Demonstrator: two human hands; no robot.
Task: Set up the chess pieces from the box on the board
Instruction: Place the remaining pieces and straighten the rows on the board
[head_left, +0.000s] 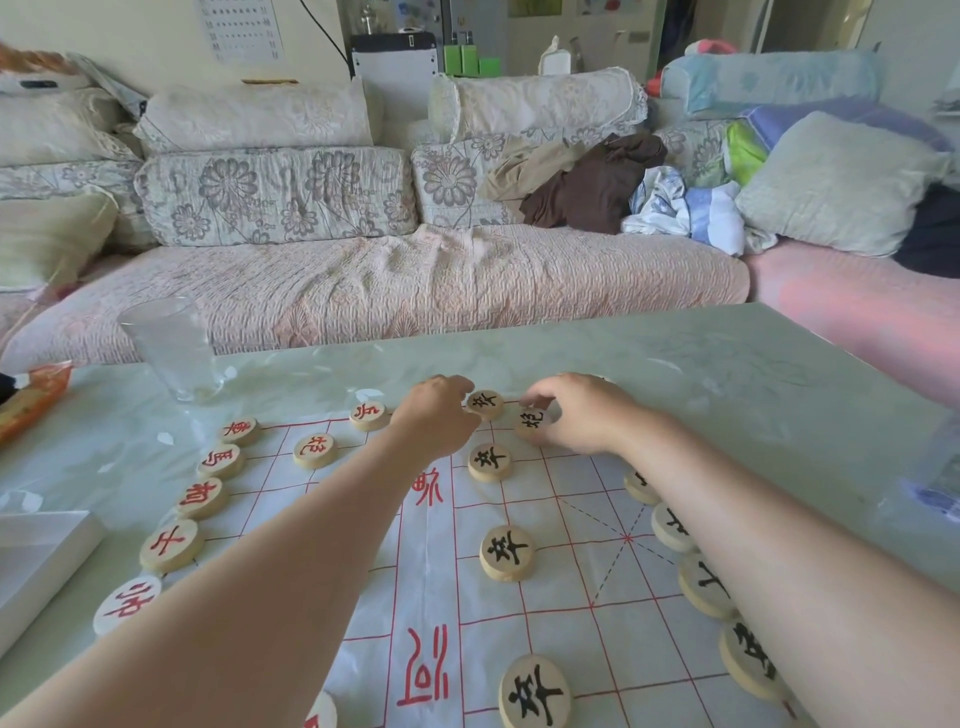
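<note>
A plastic chess board (561, 618) with red grid lines lies on the table. Round wooden pieces with red characters, such as one (172, 544), line its left side; black-character pieces such as (506, 552) stand in the middle and along the right under my right forearm. My left hand (439, 415) reaches to the far edge, fingers curled, touching a black piece (485, 402). My right hand (582, 413) pinches another black piece (533, 422) beside it. Whether the left hand actually grips its piece is hidden.
A clear glass (174, 345) stands on the table at the far left. A white box (36, 556) sits at the left edge, with an orange packet (31, 400) behind it. A sofa with cushions and clothes runs beyond the table.
</note>
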